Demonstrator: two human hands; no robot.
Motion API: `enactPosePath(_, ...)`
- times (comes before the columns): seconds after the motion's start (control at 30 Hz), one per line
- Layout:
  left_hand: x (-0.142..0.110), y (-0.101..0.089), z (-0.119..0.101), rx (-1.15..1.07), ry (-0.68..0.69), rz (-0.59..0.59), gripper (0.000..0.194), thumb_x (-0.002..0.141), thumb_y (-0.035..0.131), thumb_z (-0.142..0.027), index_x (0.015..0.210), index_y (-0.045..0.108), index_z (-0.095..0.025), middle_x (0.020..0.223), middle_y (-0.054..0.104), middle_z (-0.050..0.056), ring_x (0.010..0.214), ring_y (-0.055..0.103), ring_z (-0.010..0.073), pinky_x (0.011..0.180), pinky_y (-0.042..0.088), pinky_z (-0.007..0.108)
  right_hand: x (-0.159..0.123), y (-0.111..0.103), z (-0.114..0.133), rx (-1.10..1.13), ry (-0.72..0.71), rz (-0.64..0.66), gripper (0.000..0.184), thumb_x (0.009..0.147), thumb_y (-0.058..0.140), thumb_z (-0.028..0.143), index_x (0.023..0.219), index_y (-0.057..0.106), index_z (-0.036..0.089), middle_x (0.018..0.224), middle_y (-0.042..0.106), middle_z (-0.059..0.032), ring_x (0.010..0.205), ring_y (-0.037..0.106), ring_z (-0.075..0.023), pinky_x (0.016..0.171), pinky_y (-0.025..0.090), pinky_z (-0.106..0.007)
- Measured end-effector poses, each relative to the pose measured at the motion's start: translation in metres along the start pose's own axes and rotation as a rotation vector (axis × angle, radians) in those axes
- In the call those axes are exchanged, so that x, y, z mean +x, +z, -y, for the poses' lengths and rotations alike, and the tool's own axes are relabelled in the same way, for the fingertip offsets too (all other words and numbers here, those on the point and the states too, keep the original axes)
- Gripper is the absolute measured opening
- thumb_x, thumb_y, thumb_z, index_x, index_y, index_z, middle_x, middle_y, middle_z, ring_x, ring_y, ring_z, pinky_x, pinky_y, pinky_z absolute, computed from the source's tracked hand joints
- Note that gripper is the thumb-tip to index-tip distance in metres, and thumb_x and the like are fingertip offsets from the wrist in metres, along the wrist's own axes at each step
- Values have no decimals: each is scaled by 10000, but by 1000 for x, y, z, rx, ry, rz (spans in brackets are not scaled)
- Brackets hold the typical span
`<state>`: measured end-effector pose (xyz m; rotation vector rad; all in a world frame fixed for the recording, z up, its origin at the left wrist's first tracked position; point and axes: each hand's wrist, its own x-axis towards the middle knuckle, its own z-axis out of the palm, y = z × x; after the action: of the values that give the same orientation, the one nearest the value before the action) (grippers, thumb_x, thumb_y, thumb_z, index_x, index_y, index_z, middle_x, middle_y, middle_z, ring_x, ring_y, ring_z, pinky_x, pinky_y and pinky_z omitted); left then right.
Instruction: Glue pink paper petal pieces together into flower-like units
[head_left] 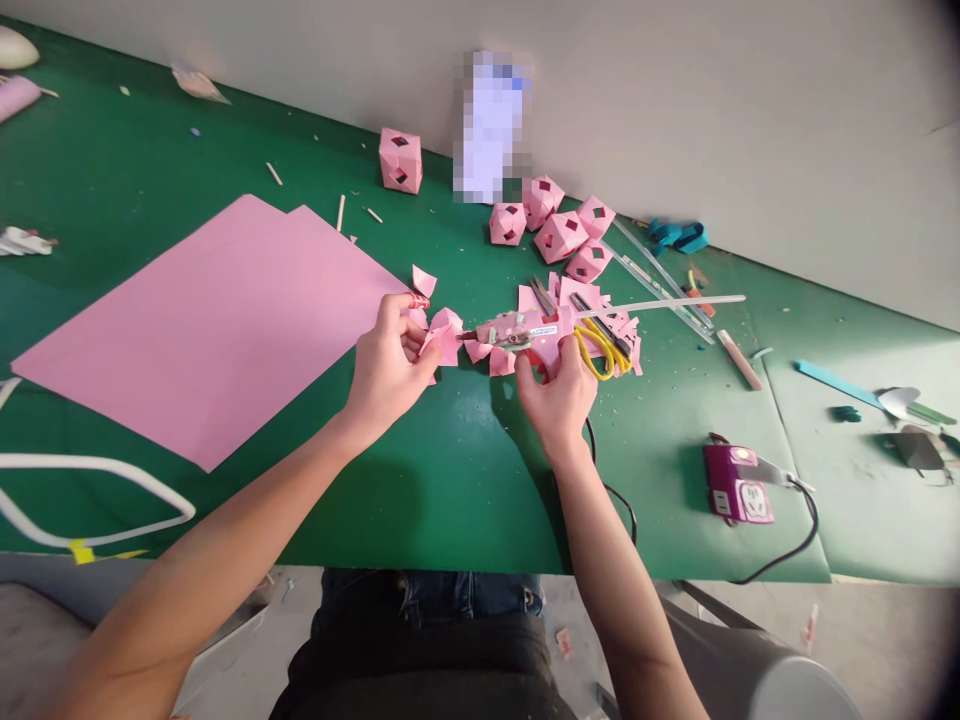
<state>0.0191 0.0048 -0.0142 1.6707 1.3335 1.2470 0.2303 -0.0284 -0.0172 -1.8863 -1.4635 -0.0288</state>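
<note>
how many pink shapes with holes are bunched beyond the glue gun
5: the leftmost shape, the back shape beside it, the middle shape, the right-hand shape, and the nearest shape just below that. More may be hidden behind.

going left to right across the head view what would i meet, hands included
Pink paper → left hand → glue gun, in the right hand → purple socket → blue strip.
</note>
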Motion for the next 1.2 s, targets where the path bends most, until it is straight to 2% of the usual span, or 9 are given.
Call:
enactPosePath(0.43, 4, -4, 1, 23, 19, -52, 363, 826, 703, -193, 1130, 515, -251, 737, 669, -60, 592, 665, 118, 587, 563, 220, 0, -3, -3, -78, -52, 57, 281, 829, 603, 452, 786, 385, 280, 605, 518, 48, 558, 506, -169, 561, 345, -295)
enactPosePath(0.53, 4, -3, 1, 27, 9, -62, 353, 830, 704, -215, 1128, 518, -254, 737, 668, -58, 596, 670, 123, 581, 563, 223, 3, -2, -8, -57, -44, 54, 280, 835, 621, 429, 774, 393, 278, 649, 545, 39, 587, 517, -170, 584, 375, -303)
enactPosePath(0.67, 3, -2, -1, 22, 10, -59, 334, 841, 705, -238, 1121, 525, -258, 728, 648, -62, 587, 668, 120, 558, 552, 216, 11, 8, -21, -29, -15, -24, 254, 855, 648, 459, 841, 479, 268, 762, 622, -3, 739, 591, -216, 724, 489, -355)
enactPosePath(0.77, 1, -1, -2, 11, 10, -48, 321, 844, 697, -235, 1117, 530, -261, 727, 644, -60, 574, 664, 119, 525, 534, 211, 18, 19, -35, -20, 11, -93, 287, 876, 658, 500, 951, 548, 246, 867, 678, -55, 836, 627, -256, 826, 529, -424)
enactPosePath(0.97, 0, 0, -3, -41, 26, 24, 341, 831, 662, -221, 1143, 526, -248, 732, 650, -67, 586, 668, 118, 570, 554, 227, 29, 32, -55, -104, 42, -98, 318, 887, 701, 493, 1003, 601, 214, 1092, 680, -161, 1095, 604, -344, 1034, 479, -575)
enactPosePath(1.07, 0, 0, -5, -56, 33, 74, 334, 832, 667, -234, 1134, 526, -243, 728, 651, -65, 606, 660, 124, 600, 562, 244, 35, 27, -56, -36, 115, -79, 318, 899, 712, 483, 1024, 592, 216, 1106, 653, -147, 1102, 599, -321, 1037, 483, -549)
enactPosePath(1.2, -1, 0, -6, -81, 6, 117, 324, 850, 687, -265, 1129, 523, -248, 755, 663, -50, 631, 669, 137, 600, 568, 257, 36, 15, -45, 112, 151, -100, 225, 915, 679, 392, 1030, 614, 210, 1066, 648, -113, 996, 608, -254, 956, 517, -463)
